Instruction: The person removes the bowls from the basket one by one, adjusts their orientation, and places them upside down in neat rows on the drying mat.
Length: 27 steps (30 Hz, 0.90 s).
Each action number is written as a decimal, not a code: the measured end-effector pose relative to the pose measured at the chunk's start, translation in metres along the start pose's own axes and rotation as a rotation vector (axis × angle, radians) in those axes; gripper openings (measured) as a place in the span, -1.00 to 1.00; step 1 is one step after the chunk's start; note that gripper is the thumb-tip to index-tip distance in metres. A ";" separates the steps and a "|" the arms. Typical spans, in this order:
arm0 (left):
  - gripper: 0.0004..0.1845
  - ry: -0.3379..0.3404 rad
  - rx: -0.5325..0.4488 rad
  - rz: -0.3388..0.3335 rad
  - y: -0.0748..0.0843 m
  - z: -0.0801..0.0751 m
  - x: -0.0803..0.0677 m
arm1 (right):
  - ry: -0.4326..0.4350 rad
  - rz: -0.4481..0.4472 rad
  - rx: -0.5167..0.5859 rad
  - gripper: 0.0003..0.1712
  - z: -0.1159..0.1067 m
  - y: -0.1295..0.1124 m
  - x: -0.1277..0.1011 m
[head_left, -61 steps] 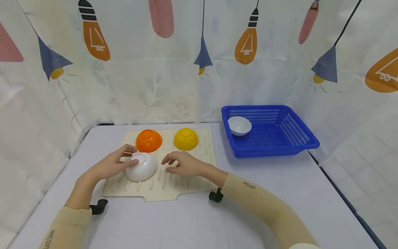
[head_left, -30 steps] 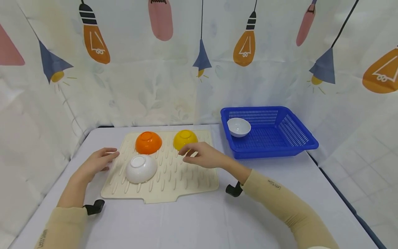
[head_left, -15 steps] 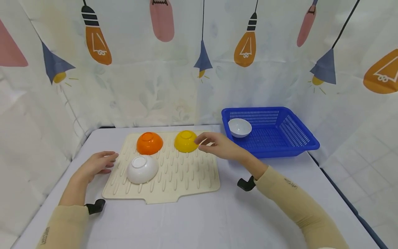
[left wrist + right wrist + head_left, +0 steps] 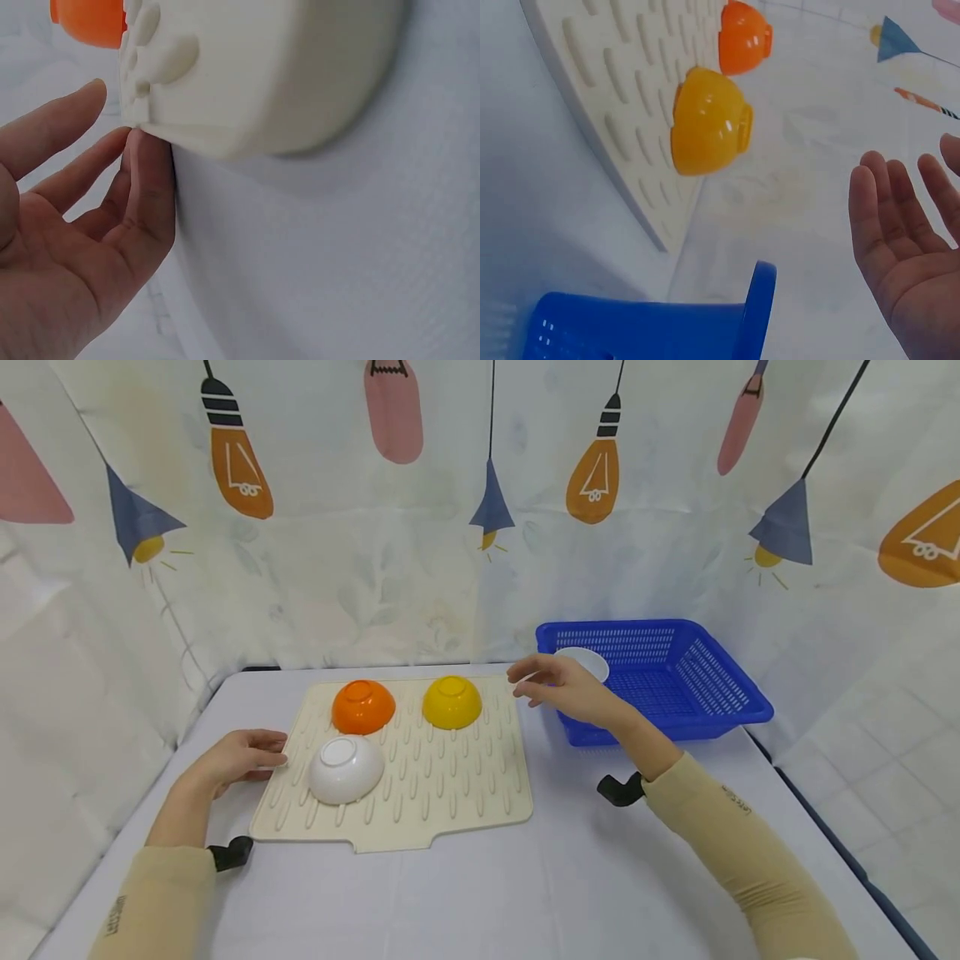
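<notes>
My left hand [image 4: 242,757] is at the left edge of the cream draining board [image 4: 420,802]. In the left wrist view its fingertips are right at the board's edge, with the thumb held apart. My right hand [image 4: 566,687], fingers loosely bent with nothing in them, is in the air by the blue basket [image 4: 675,727]. It partly covers the white bowl [image 4: 592,662] in the basket. Upside down on the board sit an orange bowl [image 4: 363,707], a yellow bowl [image 4: 452,703] and a larger white bowl [image 4: 347,772].
The board and basket stand on a table with a white cloth [image 4: 480,902]. A curtain [image 4: 330,577] printed with lamps and bulbs hangs behind and at the sides. The basket is at the table's back right.
My left hand has left the white bowl, now upside down on the board, and moved to the board's left edge. My right hand has moved right and back from the board to the basket.
</notes>
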<state>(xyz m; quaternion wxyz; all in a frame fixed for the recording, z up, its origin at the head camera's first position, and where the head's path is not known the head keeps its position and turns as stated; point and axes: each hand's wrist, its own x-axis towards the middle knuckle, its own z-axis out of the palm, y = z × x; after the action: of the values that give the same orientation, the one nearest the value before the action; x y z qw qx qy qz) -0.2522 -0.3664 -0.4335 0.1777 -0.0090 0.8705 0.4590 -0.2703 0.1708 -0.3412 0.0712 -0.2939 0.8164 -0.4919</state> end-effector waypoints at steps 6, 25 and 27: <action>-0.22 -0.009 0.035 0.012 -0.005 -0.003 0.002 | 0.022 0.008 -0.015 -0.68 -0.013 0.003 -0.004; -0.18 -0.015 0.054 0.009 -0.006 -0.004 0.008 | 0.126 0.134 0.067 -0.55 -0.067 0.019 0.000; -0.18 -0.014 0.060 0.006 -0.004 -0.005 0.007 | 0.143 0.154 0.075 -0.55 -0.072 0.021 0.001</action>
<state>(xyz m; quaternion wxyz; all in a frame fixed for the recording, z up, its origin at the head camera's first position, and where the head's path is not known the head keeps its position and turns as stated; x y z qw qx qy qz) -0.2598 -0.3714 -0.4368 0.1829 0.0022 0.8825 0.4332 -0.3093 0.2323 -0.3225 0.0614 -0.1916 0.8206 -0.5350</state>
